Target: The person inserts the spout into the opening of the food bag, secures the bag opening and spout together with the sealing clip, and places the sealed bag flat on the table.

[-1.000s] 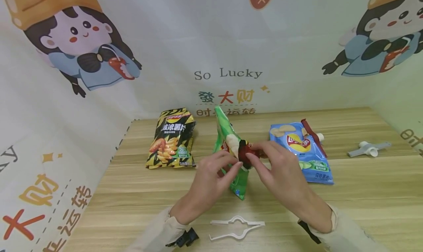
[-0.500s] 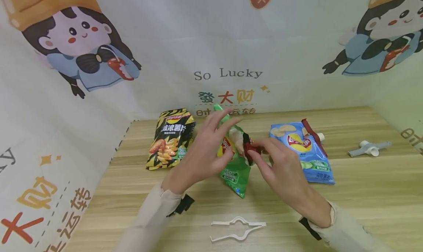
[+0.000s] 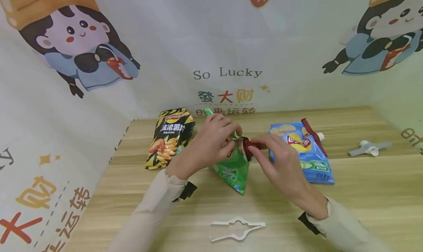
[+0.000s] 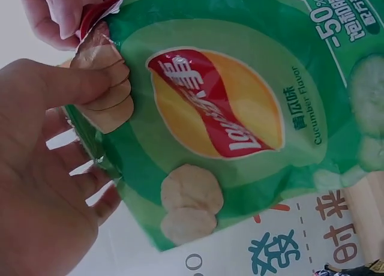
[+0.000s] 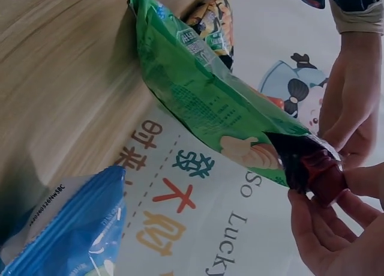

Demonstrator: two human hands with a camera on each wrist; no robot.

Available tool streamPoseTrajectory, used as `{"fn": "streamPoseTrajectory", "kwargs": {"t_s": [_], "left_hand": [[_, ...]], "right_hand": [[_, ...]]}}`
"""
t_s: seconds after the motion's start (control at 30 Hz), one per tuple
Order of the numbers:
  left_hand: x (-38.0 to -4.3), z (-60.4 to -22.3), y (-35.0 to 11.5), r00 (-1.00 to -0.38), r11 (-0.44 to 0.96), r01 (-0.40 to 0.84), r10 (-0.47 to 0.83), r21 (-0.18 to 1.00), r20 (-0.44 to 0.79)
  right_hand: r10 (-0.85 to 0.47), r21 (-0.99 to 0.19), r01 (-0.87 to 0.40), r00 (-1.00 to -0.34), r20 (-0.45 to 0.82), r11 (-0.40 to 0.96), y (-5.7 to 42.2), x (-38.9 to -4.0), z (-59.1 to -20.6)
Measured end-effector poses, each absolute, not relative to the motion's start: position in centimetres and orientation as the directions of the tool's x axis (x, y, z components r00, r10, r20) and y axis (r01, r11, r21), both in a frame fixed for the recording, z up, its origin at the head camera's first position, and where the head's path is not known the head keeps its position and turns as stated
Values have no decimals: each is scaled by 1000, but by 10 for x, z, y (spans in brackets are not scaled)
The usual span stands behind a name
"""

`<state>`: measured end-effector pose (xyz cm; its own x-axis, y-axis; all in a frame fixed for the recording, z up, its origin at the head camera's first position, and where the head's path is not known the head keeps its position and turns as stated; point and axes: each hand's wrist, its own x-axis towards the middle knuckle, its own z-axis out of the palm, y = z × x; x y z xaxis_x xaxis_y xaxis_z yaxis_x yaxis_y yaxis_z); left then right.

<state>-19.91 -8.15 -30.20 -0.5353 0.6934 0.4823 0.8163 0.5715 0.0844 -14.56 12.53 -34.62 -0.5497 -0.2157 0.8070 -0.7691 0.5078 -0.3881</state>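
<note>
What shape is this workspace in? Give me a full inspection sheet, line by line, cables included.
Surface: pale wood-grain tabletop.
Job's things: green plastic chip bag, held by both hands.
Clutter: black-and-yellow plastic chip bag; blue plastic chip bag; white plastic clip, lying open; grey-and-white plastic piece with a stubby cylinder.
Hands: left hand grips the green bag's edge; right hand pinches its dark red end.
Cables: nothing seen.
Surroundings: white printed backdrop reading "So Lucky".

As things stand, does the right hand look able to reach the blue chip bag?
Probably yes: the blue chip bag lies beside the right hand, apparently unobstructed, though this hand pinches the green bag and should release it first.
</note>
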Motion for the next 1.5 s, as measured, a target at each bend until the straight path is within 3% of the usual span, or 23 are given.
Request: {"fn": "streamPoseTrajectory", "kwargs": {"t_s": [0.2, 0.33, 0.57, 1.13, 1.5], "left_hand": [[-197, -299, -74, -487, 563, 825, 658, 55, 574], [-191, -295, -70, -486, 587, 808, 630, 38, 606], [-174, -296, -71, -509, 684, 726, 601, -68, 616], [-168, -304, -74, -682, 687, 715, 647, 126, 342], [-172, -308, -74, -679, 672, 725, 664, 148, 312]], "right_hand": [[-170, -427, -791, -539, 825, 438, 134, -151, -344], [-164, -478, -811, -550, 819, 337, 140, -155, -342], [-198, -631, -760, -649, 734, 153, 135, -161, -350], [-254, -679, -727, -680, 688, 105, 130, -168, -366], [-240, -723, -674, -734, 635, 151, 128, -164, -367]]}}
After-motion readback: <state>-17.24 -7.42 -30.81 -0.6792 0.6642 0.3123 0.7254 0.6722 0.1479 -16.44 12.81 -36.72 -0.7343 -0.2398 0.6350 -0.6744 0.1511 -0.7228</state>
